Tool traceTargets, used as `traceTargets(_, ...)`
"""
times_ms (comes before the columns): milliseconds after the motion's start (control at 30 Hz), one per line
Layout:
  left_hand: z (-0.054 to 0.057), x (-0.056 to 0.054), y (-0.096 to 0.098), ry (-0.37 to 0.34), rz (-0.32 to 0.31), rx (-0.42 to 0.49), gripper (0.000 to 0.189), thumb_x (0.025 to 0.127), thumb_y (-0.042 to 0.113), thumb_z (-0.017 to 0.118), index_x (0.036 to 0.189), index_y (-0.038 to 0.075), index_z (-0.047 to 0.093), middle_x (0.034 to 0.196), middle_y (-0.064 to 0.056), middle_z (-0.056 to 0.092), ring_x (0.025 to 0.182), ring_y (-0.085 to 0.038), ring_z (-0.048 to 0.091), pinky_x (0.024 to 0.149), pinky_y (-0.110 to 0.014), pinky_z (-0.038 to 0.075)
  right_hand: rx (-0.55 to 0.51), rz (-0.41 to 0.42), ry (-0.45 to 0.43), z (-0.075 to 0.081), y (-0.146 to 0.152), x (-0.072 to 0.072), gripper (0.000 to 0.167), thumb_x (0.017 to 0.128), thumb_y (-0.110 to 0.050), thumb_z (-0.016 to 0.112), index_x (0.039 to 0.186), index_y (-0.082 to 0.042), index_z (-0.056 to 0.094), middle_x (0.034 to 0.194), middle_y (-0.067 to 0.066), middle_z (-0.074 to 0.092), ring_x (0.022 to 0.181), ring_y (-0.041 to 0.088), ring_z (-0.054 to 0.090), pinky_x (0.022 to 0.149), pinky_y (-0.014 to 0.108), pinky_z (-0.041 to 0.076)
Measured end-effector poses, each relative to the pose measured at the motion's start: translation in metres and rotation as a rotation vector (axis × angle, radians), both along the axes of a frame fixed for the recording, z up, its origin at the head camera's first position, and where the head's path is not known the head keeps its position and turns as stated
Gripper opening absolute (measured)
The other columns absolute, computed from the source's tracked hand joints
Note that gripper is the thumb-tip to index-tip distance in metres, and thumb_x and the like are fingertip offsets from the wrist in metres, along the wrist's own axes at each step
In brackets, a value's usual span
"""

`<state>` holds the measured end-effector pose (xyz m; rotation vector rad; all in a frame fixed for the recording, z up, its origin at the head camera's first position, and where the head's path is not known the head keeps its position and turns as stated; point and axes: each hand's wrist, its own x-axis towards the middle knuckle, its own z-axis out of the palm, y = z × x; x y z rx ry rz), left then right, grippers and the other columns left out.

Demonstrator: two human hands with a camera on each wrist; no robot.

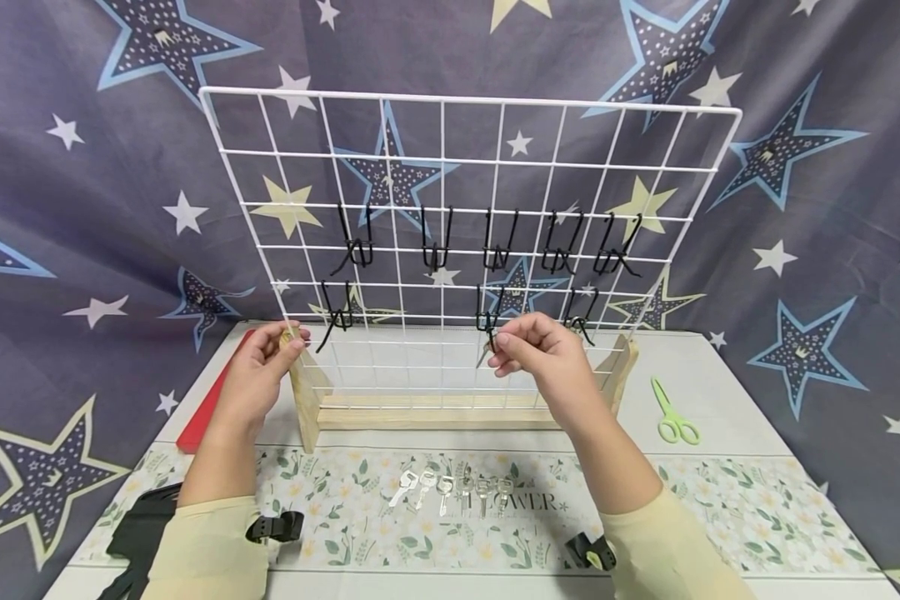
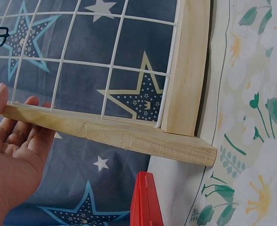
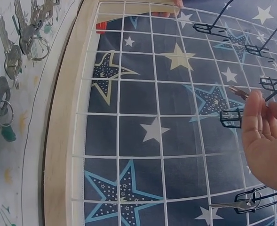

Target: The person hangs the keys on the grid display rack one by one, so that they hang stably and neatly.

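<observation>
A white wire grid rack (image 1: 442, 133) stands upright in a wooden base (image 1: 435, 419), with black hooks in two rows. My left hand (image 1: 255, 375) holds the top of the rack's left wooden side piece (image 2: 110, 136), thumb on one side and fingers on the other. Between its thumb and fingers, my right hand (image 1: 553, 357) pinches a key (image 3: 239, 92) beside the lower middle hook (image 1: 489, 318); whether its ring is on the hook I cannot tell. Another key (image 3: 245, 204) hangs from the lower right hook. Several keys (image 1: 446, 493) with rings lie in a row before the base.
Green scissors (image 1: 669, 412) lie right of the rack. Left of it is a long red object (image 1: 212, 404), and a black item (image 1: 146, 529) sits by the left forearm. A floral runner (image 1: 345, 533) covers the table's front; a star-patterned curtain (image 1: 67, 250) hangs behind.
</observation>
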<state>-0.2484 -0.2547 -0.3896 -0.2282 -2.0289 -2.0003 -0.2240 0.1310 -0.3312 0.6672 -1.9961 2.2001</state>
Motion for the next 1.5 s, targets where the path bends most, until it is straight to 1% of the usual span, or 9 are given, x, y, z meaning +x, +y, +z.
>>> traceTargets(400, 0.0, 0.0, 0.0, 0.007, -0.005, -0.005, 0.036, 0.097, 0.016, 0.063, 0.131, 0.008, 0.053, 0.117, 0.003, 0.063, 0.109, -0.006, 0.059, 0.091, -0.01, 0.046, -0.019, -0.03, -0.013, -0.002, -0.004, -0.009, 0.017, 0.093, -0.012, 0.068, 0.099, 0.002, 0.06, 0.086, 0.011, 0.067, 0.075, 0.021, 0.07, 0.069, 0.037, 0.061)
traceTargets(667, 0.0, 0.001, -0.001, 0.011, -0.006, 0.002, 0.041, 0.097, 0.017, 0.063, 0.133, 0.001, 0.05, 0.116, 0.004, 0.063, 0.108, -0.004, 0.059, 0.091, -0.01, 0.046, -0.007, -0.05, -0.016, -0.002, -0.008, -0.014, 0.015, 0.093, -0.011, 0.067, 0.099, 0.001, 0.06, 0.085, 0.011, 0.066, 0.077, 0.031, 0.068, 0.068, 0.036, 0.06)
traceTargets(733, 0.0, 0.001, 0.0, 0.008, -0.002, -0.001, 0.042, 0.097, 0.017, 0.063, 0.133, 0.001, 0.05, 0.117, 0.004, 0.063, 0.109, -0.004, 0.059, 0.091, -0.01, 0.046, -0.007, -0.063, -0.02, -0.003, -0.008, -0.016, 0.016, 0.093, -0.011, 0.067, 0.098, 0.001, 0.06, 0.086, 0.016, 0.066, 0.077, 0.031, 0.068, 0.068, 0.036, 0.06)
traceTargets(867, 0.0, 0.001, 0.0, 0.001, 0.005, -0.006, 0.044, 0.096, 0.017, 0.063, 0.134, 0.0, 0.048, 0.117, 0.003, 0.063, 0.11, -0.005, 0.059, 0.091, -0.01, 0.046, -0.011, -0.087, -0.035, -0.003, -0.01, -0.019, 0.017, 0.093, -0.011, 0.068, 0.098, 0.003, 0.06, 0.088, 0.022, 0.065, 0.075, 0.027, 0.069, 0.067, 0.036, 0.06)
traceTargets(1000, 0.0, 0.0, 0.0, 0.002, 0.004, -0.004, 0.047, 0.096, 0.017, 0.063, 0.136, -0.002, 0.047, 0.117, 0.003, 0.063, 0.109, -0.004, 0.059, 0.091, -0.01, 0.046, -0.016, -0.105, -0.049, -0.003, -0.011, -0.021, 0.018, 0.093, -0.011, 0.068, 0.099, 0.004, 0.06, 0.086, 0.014, 0.067, 0.072, 0.022, 0.07, 0.066, 0.036, 0.061)
traceTargets(1067, -0.001, 0.001, 0.0, 0.004, 0.002, -0.004, 0.044, 0.096, 0.017, 0.063, 0.135, 0.001, 0.049, 0.118, 0.002, 0.062, 0.11, -0.005, 0.059, 0.091, -0.01, 0.046, -0.018, -0.114, -0.055, -0.004, -0.012, -0.022, 0.019, 0.093, -0.012, 0.068, 0.1, 0.004, 0.061, 0.086, 0.012, 0.068, 0.072, 0.022, 0.07, 0.066, 0.036, 0.061)
traceTargets(1200, -0.001, 0.001, 0.0, 0.004, -0.001, -0.01, 0.042, 0.097, 0.017, 0.063, 0.134, 0.004, 0.05, 0.12, 0.0, 0.062, 0.111, -0.005, 0.059, 0.091, -0.01, 0.045, -0.026, -0.131, -0.069, -0.004, -0.014, -0.023, 0.019, 0.093, -0.011, 0.068, 0.101, 0.004, 0.06, 0.088, 0.017, 0.067, 0.072, 0.024, 0.07, 0.065, 0.037, 0.061)
traceTargets(1333, -0.001, 0.001, 0.0, 0.004, -0.003, -0.005, 0.044, 0.097, 0.017, 0.063, 0.135, 0.002, 0.049, 0.119, 0.001, 0.062, 0.11, -0.004, 0.059, 0.091, -0.01, 0.046, -0.024, -0.151, -0.083, -0.003, -0.016, -0.023, 0.018, 0.092, -0.01, 0.067, 0.101, 0.005, 0.059, 0.087, 0.018, 0.066, 0.072, 0.029, 0.071, 0.065, 0.039, 0.061)
traceTargets(1500, -0.002, 0.0, 0.0, 0.009, -0.004, 0.006, 0.042, 0.096, 0.017, 0.063, 0.134, 0.003, 0.049, 0.118, 0.001, 0.062, 0.109, -0.003, 0.059, 0.091, -0.01, 0.046, 0.004, -0.179, -0.098, -0.002, -0.017, -0.023, 0.018, 0.093, -0.01, 0.066, 0.101, 0.004, 0.059, 0.086, 0.014, 0.066, 0.071, 0.026, 0.072, 0.066, 0.04, 0.061)
